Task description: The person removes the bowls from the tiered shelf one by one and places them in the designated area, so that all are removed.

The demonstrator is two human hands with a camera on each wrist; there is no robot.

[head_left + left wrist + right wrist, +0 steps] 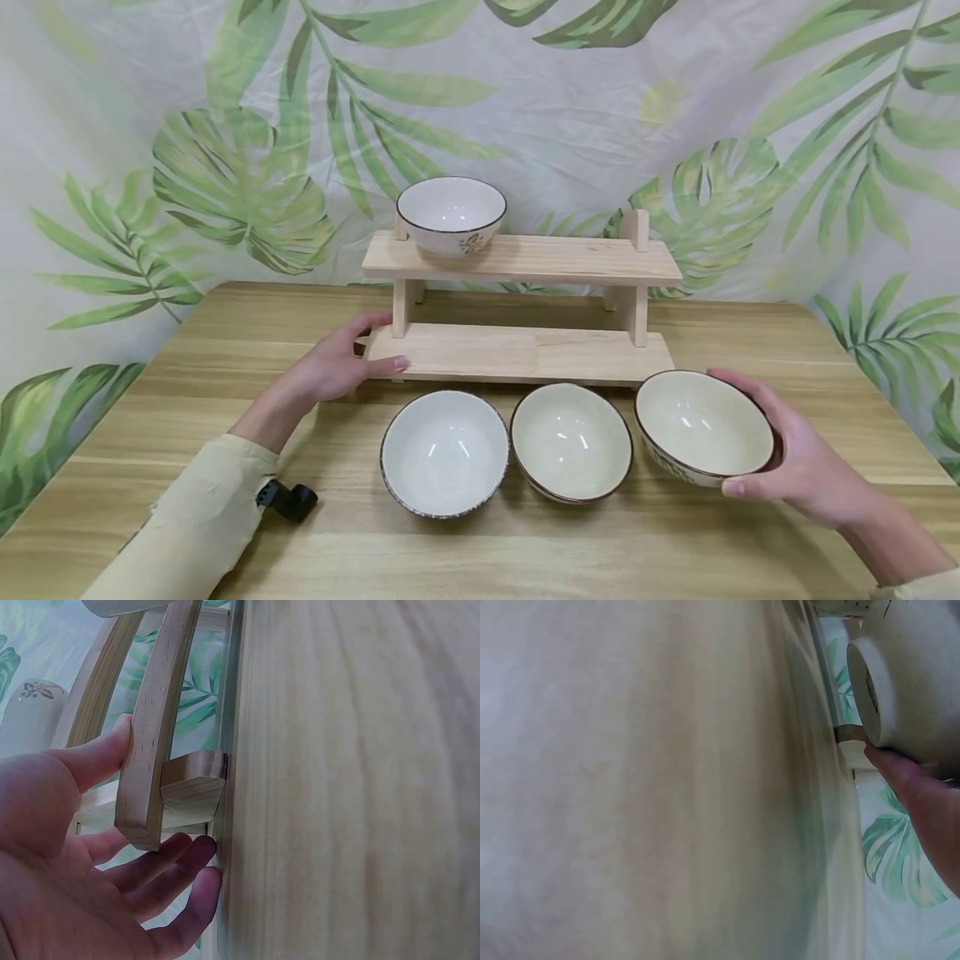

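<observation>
Cream bowl (705, 427) near right, partly hiding right fingers (750, 485) gripping it; far wooden rack (517, 352), grasped by left fingers (384, 366).

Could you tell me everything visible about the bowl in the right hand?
The bowl looks ceramic, with a glossy cream inside, dark rim, dark pattern outside and round foot. It appears empty, tilted and held above the table, near the right end of the wooden rack. The right hand grips its right side.

Paired glints light the near bowls (572, 443) as the dim right-wrist view blurs what appears to be tabletop (645, 787).
</observation>
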